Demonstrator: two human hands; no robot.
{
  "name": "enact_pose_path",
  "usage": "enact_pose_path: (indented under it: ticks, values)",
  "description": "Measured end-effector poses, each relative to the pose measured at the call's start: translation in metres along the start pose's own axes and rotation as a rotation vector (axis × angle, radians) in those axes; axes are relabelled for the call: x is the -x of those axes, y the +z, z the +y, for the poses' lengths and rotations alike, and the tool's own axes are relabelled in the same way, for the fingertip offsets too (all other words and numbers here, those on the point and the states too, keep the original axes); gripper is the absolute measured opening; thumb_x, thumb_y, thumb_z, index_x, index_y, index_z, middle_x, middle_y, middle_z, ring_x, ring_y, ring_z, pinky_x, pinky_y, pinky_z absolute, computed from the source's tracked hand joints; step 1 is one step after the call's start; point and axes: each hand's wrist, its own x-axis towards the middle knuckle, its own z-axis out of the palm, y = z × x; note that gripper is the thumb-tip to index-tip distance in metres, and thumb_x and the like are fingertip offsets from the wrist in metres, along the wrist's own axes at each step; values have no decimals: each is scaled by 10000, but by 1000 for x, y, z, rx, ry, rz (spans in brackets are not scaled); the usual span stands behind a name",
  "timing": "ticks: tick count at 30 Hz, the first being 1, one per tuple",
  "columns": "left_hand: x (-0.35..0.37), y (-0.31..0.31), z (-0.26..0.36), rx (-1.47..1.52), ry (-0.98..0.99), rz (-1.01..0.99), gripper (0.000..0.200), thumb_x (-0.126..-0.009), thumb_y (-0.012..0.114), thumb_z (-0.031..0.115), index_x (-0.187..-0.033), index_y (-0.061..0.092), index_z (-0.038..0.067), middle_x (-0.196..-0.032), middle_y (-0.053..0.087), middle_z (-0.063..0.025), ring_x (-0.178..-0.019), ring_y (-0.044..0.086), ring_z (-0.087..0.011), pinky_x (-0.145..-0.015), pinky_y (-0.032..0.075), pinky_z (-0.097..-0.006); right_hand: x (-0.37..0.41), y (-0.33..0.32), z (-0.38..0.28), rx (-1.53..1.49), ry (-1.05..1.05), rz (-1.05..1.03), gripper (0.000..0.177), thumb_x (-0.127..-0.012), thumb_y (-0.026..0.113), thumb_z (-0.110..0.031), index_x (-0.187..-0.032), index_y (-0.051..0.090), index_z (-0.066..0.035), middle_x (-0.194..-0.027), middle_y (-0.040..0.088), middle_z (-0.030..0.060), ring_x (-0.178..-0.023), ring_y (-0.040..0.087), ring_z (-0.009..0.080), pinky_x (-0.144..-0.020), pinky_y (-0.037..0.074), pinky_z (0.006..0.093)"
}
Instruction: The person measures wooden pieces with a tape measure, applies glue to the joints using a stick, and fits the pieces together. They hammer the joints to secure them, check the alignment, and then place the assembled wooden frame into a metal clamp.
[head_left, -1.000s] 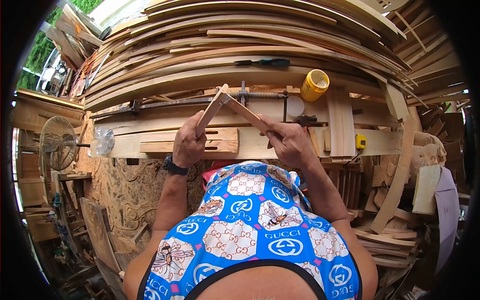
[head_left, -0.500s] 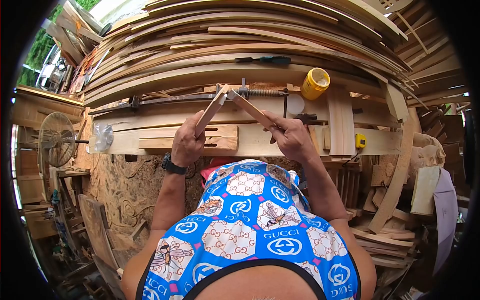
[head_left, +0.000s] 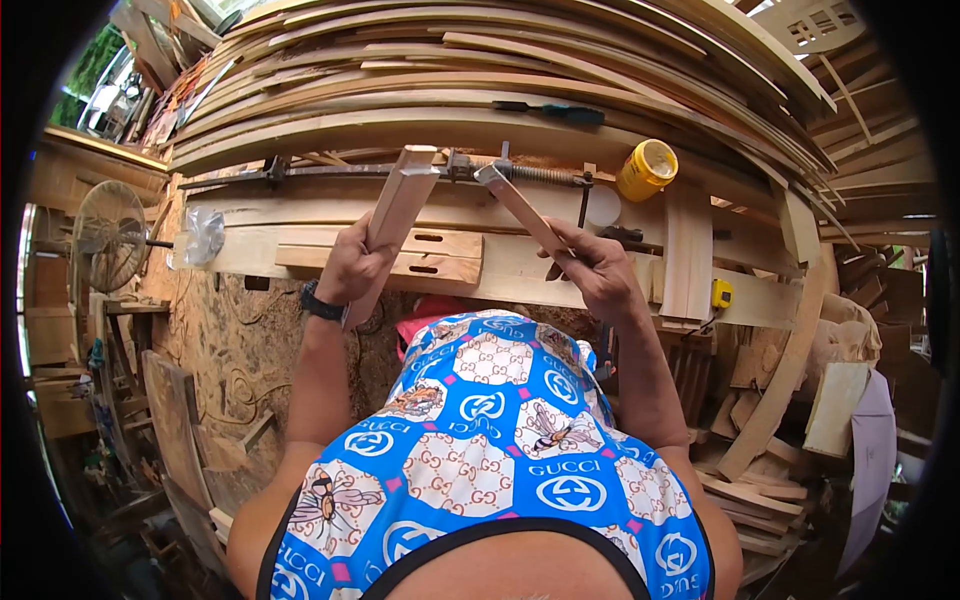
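Observation:
My left hand (head_left: pixel 352 264), with a dark watch at the wrist, is closed around a long wooden piece (head_left: pixel 397 205) that has a shaped upper end. A narrower wooden strip (head_left: pixel 522 210) with a whitish tip is gripped in my right hand (head_left: pixel 597 268) and leans up to the left. The upper ends of the two pieces are apart. Behind and below them on the bench lie slotted wooden blocks (head_left: pixel 455 258). A long metal bar clamp (head_left: pixel 350 171) runs across the bench beyond my hands.
Long boards (head_left: pixel 480 85) are stacked at the back, with a dark-handled tool (head_left: pixel 550 112) on them. A yellow tub (head_left: pixel 648 170), a white round lid (head_left: pixel 602 206) and a yellow tape measure (head_left: pixel 721 293) are on the right. A plastic bag (head_left: pixel 205 236) and a fan (head_left: pixel 108 235) are left.
The two pieces have moved apart at their upper ends. My left hand has shifted left and lower, and its piece has turned to show a broader face.

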Motion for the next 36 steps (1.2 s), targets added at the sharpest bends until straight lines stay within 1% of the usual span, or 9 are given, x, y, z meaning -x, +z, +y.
enact_pose_path:
  ticks: [2, 4, 7, 10, 11, 15, 21, 27, 36]
  values:
    - [-4, -9, -18, 29, -6, -6, 476, -930, 665, 55, -1382, 537, -20, -1209, 678, -73, -1094, 607, -134, -968, 486, -294, -5, 3, 10, 125, -8, -10, 420, -980, 602, 0, -1398, 610, -37, -988, 751, 79, -830, 669, 115, -754, 551, 274]
    - [-7, -16, -26, 33, -18, 11, 414, -938, 678, 107, -1315, 576, -29, -1171, 702, -109, -1057, 633, -161, -933, 515, -314, -12, 8, 24, 275, 3, -7, 339, -960, 653, -87, -1298, 669, -76, -958, 761, 151, -810, 715, 180, -755, 554, 311]
    - [-17, -32, -58, -32, -79, -25, 411, -984, 688, 211, -1306, 595, -27, -1137, 711, -93, -1032, 637, -157, -931, 511, -317, -23, 14, 33, 530, 23, -111, 296, -939, 637, -130, -1224, 705, -90, -984, 735, 192, -841, 708, 361, -749, 560, 408]
    - [-24, -41, -88, -37, -155, -66, 419, -987, 692, 276, -1269, 629, -27, -1090, 717, -86, -1000, 642, -155, -902, 513, -323, -33, 19, 60, 762, -63, -187, 287, -942, 628, -105, -1214, 711, -67, -1041, 745, 183, -890, 723, 340, -794, 568, 408]
    - [-26, -43, -98, -54, -219, -104, 434, -984, 695, 317, -1242, 650, -29, -1061, 720, -84, -978, 645, -154, -882, 516, -325, -34, 23, 63, 769, 20, -199, 283, -924, 617, -120, -1181, 734, -94, -1092, 730, 187, -948, 692, 403, -808, 563, 465]
    - [-30, -38, -126, -51, -304, -184, 553, -927, 735, 462, -1189, 688, -23, -1004, 726, -84, -918, 658, -159, -832, 522, -323, -37, 35, 75, 906, 74, -284, 291, -931, 584, -141, -1169, 750, -131, -1012, 737, 185, -898, 693, 399, -785, 560, 479]
    - [-41, -10, -131, 29, -353, -300, 513, -929, 733, 450, -1176, 708, 1, -1011, 730, -73, -929, 653, -144, -842, 514, -317, -22, 23, 88, 983, 36, -296, 312, -919, 579, -140, -1180, 749, -158, -1043, 732, 163, -923, 689, 387, -782, 551, 490]
    - [-54, 12, -123, -58, -338, -380, 579, -924, 732, 476, -1234, 692, -12, -1058, 726, -65, -976, 634, -129, -880, 496, -302, -15, 25, 67, 1124, 157, -345, 307, -900, 580, -121, -1147, 755, -175, -973, 722, 141, -899, 686, 379, -768, 546, 493]
    - [-69, 30, -120, -93, -329, -422, 661, -883, 735, 562, -1174, 715, -31, -975, 731, -98, -890, 662, -162, -806, 515, -307, -6, 18, 49, 1023, 80, -282, 310, -891, 585, -99, -1153, 741, -157, -968, 722, 128, -897, 691, 364, -761, 548, 481]
